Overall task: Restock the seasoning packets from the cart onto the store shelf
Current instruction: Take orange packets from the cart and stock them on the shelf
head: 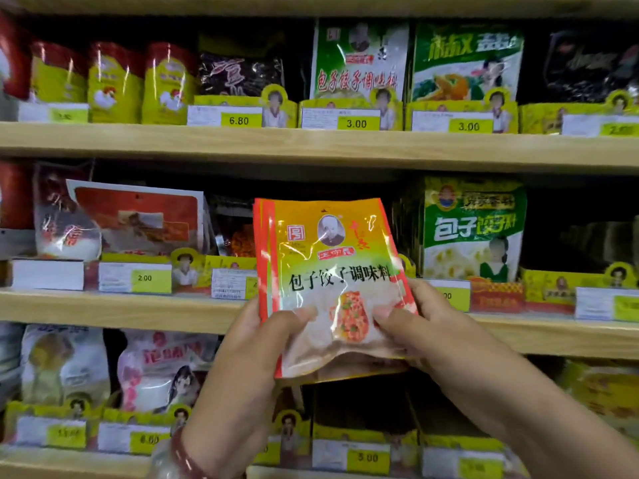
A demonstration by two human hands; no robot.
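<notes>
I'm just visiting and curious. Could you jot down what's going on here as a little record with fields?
Place: wooden store shelves stocked with seasoning bags
Held item: orange seasoning packets, a small stack, upright
Left hand: grips the stack's lower left edge
Right hand: grips its lower right edge
Position: in front of the middle shelf, not yet placed
Visible price tags: 6.80, 3.00
Cart: not in view

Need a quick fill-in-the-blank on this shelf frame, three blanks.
1. The orange packets are held by ____ hands.
2. The left hand wears a bracelet on its ____.
3. The top-shelf tag nearest the dark packet reads ____.

Missing: both; wrist; 6.80
</notes>
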